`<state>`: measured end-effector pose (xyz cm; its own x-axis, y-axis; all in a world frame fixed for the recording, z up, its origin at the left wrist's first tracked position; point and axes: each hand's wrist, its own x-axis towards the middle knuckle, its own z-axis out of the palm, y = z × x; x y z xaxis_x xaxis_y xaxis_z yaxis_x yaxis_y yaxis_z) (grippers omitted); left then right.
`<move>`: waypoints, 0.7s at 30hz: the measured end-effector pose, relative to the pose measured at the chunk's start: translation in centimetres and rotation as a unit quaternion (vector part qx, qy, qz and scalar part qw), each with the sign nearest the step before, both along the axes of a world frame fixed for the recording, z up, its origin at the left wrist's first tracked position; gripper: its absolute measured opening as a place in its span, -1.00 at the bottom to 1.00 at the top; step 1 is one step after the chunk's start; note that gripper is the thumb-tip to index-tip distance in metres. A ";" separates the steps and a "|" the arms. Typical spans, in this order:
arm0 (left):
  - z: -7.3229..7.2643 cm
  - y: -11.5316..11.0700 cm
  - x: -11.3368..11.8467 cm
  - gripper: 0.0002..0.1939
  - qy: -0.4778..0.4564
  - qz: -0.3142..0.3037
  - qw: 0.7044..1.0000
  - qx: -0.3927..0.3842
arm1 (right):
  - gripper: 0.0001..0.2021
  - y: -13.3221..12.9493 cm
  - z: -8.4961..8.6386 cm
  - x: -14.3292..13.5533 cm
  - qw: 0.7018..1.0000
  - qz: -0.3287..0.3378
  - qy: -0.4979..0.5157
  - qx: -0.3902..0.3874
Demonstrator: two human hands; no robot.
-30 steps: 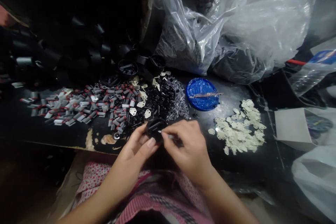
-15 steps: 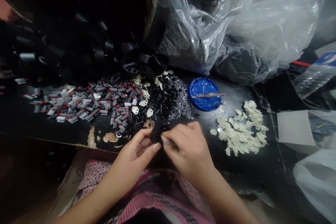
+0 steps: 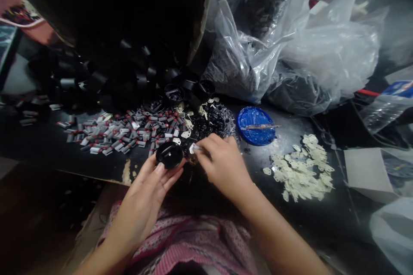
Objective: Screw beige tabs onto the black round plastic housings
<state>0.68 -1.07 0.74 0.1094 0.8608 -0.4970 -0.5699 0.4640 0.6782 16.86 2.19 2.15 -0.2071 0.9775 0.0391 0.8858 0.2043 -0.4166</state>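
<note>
My left hand [image 3: 151, 184] holds a round black cup-like part [image 3: 169, 155], its open side facing up, with a small grey piece inside. To the right of it, my right hand [image 3: 219, 161] has its fingers pinched at a small pale plate [image 3: 192, 148]; a greyish thing also shows at the fingertips, too small to name. Just beyond the hands lie a heap of grey cylinders with red rings [image 3: 122, 131], a pile of small black parts [image 3: 208, 122] and a pile of thin grey pieces [image 3: 228, 120].
A blue lid [image 3: 258, 135] with a brown stick across it lies right of the piles. Farther right are cream plates [image 3: 303, 169] and an open white box [image 3: 368, 172]. Clear plastic bags [image 3: 251, 68] and black cylindrical parts [image 3: 97, 79] stand behind. A person's hand shows at the top right.
My hands have moved apart. The black part now sits face up in my left hand, while my right hand has reached forward to the small plate. The view has shifted left.
</note>
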 end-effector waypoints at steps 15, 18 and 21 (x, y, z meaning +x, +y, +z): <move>0.5 0.5 1.0 -0.86 -0.062 -0.048 0.993 -0.093 | -0.91 -4.1 0.4 0.7 0.979 0.051 0.148 0.128; 0.4 0.1 1.2 -0.79 -0.051 -0.049 0.994 -0.077 | -0.94 -4.0 0.6 0.7 0.981 0.050 0.128 0.140; 0.3 -0.2 1.4 -0.81 -0.049 -0.071 0.995 -0.055 | -0.96 -3.9 0.6 0.6 0.981 0.047 0.116 0.152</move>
<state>2.05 -1.32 1.05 0.2790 0.7739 -0.5685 -0.5535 0.6134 0.5634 17.50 -1.74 2.75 -0.2468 0.8909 0.3814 0.7461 0.4258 -0.5118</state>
